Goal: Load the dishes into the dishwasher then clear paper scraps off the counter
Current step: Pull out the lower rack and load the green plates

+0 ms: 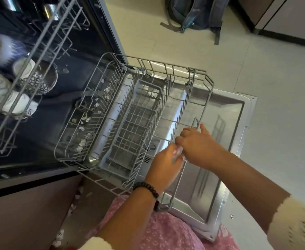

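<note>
lower rack (130, 112) is pulled out over the open dishwasher door (225, 141), wire frame grey, no dishes in it. a grey plastic cutlery tray (130, 127) sits in its middle, just beyond the fingertips. both hands are at the rack's near-right edge. right hand (200, 143): fingers curled onto the rack wires, index tip raised against a small upright wire loop (195, 122); looks clamped on the wire but the exact hold is partly hidden. left hand (166, 165): fingers curled together around the rack's front rail just under the right hand, the two hands touching. dark bead bracelet (147, 188) on the left wrist. paper scraps (84, 121) lie scattered on the tub floor under the rack's far-left side, well apart from the fingers, and more scraps (74, 206) sit on the floor by the person's left side. upper rack (31, 56) is further out, up-left of the hands, slid out, holding white cups (2, 47) and a patterned bowl (38, 82). beyond the fingers on the tile floor (256, 60), a grey backpack (196, 11) leans near a cabinet (292, 13). pink patterned clothing (166, 231) is below the wrists.
</note>
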